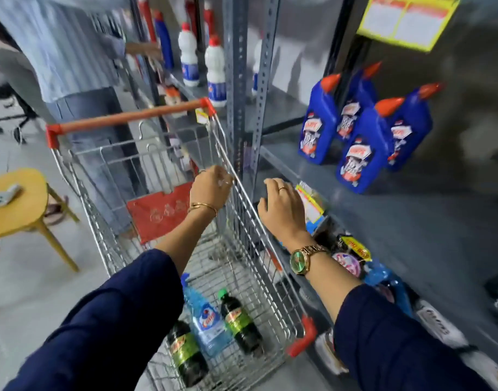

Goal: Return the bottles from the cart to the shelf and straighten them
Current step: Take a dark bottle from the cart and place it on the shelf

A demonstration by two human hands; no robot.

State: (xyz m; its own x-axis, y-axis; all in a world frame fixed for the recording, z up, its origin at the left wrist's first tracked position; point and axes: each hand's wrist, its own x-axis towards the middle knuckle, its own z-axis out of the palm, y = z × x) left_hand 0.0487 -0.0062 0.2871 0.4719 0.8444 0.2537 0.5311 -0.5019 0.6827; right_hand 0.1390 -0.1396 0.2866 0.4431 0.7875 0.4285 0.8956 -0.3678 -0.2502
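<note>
My left hand (211,187) grips the cart (242,193) rim; my right hand (281,204) hangs loose beside it. Next I reach down for the green-label bottle (240,323).

Grey metal shelf (411,221) bearing four upright blue plastic bottles with orange caps (355,148). Silver wire shopping cart (250,210) holding two dark green-labelled bottles (242,323) and one clear blue bottle (205,323), all lying flat.
</note>
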